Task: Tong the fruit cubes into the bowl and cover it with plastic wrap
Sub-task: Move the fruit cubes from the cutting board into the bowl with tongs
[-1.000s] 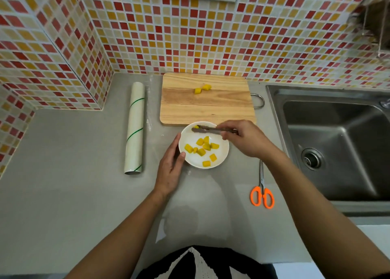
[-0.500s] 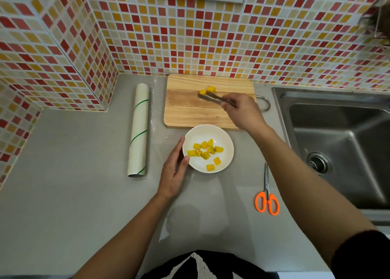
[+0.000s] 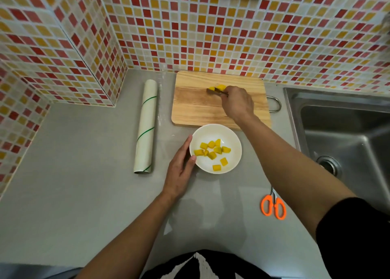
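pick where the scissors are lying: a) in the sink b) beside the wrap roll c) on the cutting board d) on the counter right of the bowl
d: the orange-handled scissors lie on the grey counter, right of the bowl and nearer the person, short of the sink.

Legible text: none. No words, brands, numbers or signs can be read anywhere in the view.

Roll (image 3: pixel 145 129) on the counter: thin green diagonal lines only, no lettering visible.

Scissors (image 3: pixel 273 206): plain orange handles, no mark seen.

Board (image 3: pixel 198 110), bowl (image 3: pixel 234 162): unmarked.

Black-and-white garment (image 3: pixel 202 266) at the lower edge: a pattern, possibly a print, too cropped to read as text.
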